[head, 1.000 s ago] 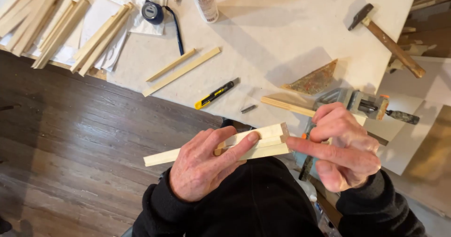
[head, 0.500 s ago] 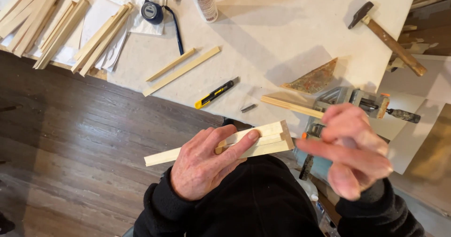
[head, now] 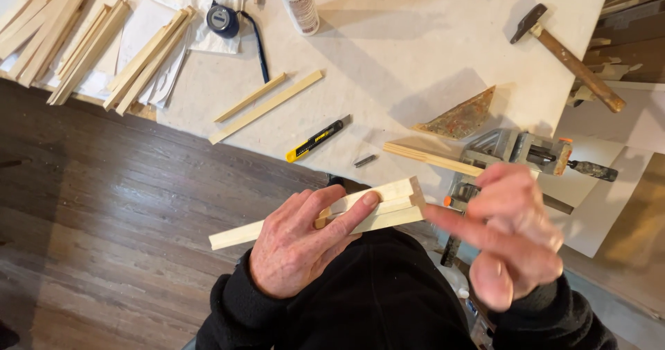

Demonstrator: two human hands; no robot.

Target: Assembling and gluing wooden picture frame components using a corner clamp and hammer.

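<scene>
A pale wooden strip [head: 315, 218], made of thin slats stacked together, lies across the near middle of the scene, over the person's dark lap and just off the near edge of the white table [head: 415, 38]. The left hand [head: 305, 249] grasps it, fingers stretched along its top and the thumb tucked beneath. The right hand [head: 512, 232] is at the strip's right end, its forefinger pointing at that end and the other fingers loosely curled, holding nothing. Just beyond, on the table, sit a metal corner clamp [head: 516, 149] gripping a thin stick [head: 429, 159], a yellow utility knife [head: 318, 139] and a triangular scrap [head: 460, 114]. Farther off lie two loose slats [head: 267, 104], a hammer [head: 568, 57], a tape measure [head: 223, 19], a glue bottle [head: 298, 0], and a pile of slats [head: 83, 38] at far left.
</scene>
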